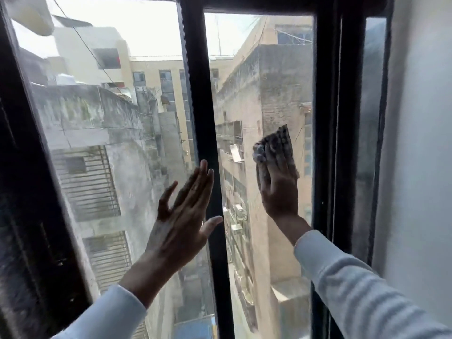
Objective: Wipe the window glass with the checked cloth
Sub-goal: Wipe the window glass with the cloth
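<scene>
A tall window with a black frame fills the view. Its right glass pane is dusty and streaked. My right hand presses the grey checked cloth flat against that pane at mid height, and the cloth pokes out above and beside my fingers. My left hand is spread with fingers apart, resting against the left glass pane beside the black centre bar, its thumb reaching over the bar. Both arms wear pale long sleeves.
A thick dark frame post bounds the right pane, with a narrow strip of glass and a white wall beyond it. The dark left frame runs down the left side. Concrete buildings and sky show outside.
</scene>
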`<state>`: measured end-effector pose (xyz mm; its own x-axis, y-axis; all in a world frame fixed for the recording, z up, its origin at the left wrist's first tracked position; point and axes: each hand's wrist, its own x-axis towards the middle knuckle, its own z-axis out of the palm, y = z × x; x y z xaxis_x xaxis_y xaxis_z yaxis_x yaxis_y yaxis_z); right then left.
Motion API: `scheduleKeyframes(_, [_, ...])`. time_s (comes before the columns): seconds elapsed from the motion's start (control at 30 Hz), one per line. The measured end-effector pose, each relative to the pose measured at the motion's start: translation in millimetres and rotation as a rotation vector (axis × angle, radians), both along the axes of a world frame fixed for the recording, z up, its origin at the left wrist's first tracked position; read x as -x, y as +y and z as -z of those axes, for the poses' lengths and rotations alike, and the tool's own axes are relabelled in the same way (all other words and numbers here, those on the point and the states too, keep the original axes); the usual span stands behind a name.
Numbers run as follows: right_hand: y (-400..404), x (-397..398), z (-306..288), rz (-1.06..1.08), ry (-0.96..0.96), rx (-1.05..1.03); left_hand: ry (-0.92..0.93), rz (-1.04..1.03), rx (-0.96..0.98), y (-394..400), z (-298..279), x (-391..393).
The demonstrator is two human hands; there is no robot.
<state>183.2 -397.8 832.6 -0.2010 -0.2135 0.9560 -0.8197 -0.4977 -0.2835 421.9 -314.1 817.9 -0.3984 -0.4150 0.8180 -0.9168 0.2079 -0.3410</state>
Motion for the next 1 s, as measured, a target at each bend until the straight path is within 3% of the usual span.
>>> scheduleKeyframes(0.07, [-18,-1,18,-0.023,0.106,0.016,-0.062,-0.080,0.030,-9,9,9])
scheduleKeyframes(0.17, [-17,-2,93,-0.024,0.688,0.021,-0.112,-0.174,0.095,-16,16,8])
scheduleKeyframes(0.23, [-17,16,98,-0.063,0.996,0.076,-0.126,-0.221,0.099,-16,17,10])
scheduleKeyframes(0.27, [-21,24,84,-0.044,1.054,0.135,-0.127,-0.238,0.101,-16,19,11])
scheduleKeyframes(0.33, [-29,30,48,0.028,0.922,0.221,-0.129,-0.261,0.108,-15,19,15])
scheduleKeyframes(0.4, [-32,31,29,0.070,0.583,0.195,-0.126,-0.272,0.109,-15,20,17])
scheduleKeyframes(0.5, [-18,-3,56,0.062,0.119,0.035,-0.123,-0.289,0.104,-12,19,18])
scheduleKeyframes(0.53, [-11,-19,71,0.039,0.100,-0.004,-0.120,-0.297,0.100,-11,20,19])
scheduleKeyframes(0.6, [-3,-34,79,-0.015,0.360,-0.008,-0.100,-0.305,0.093,-9,19,21])
scheduleKeyframes(0.67, [-17,-14,44,-0.015,0.577,0.136,-0.096,-0.300,0.085,-7,19,23])
scheduleKeyframes(0.7, [-28,2,23,-0.003,0.535,0.178,-0.095,-0.296,0.084,-7,19,23])
scheduleKeyframes(0.77, [-39,28,-4,0.052,0.236,0.135,-0.084,-0.298,0.082,-7,21,23])
scheduleKeyframes(0.83, [-27,23,22,0.068,-0.040,0.002,-0.066,-0.301,0.073,-7,24,24])
scheduleKeyframes(0.87, [-16,9,48,0.043,-0.021,-0.047,-0.061,-0.301,0.070,-9,23,24])
scheduleKeyframes(0.93, [-1,-22,82,-0.007,0.311,-0.064,-0.056,-0.301,0.053,-9,21,26])
scheduleKeyframes(1.0, [-11,-23,53,-0.008,0.628,0.062,-0.053,-0.314,0.048,-8,21,27])
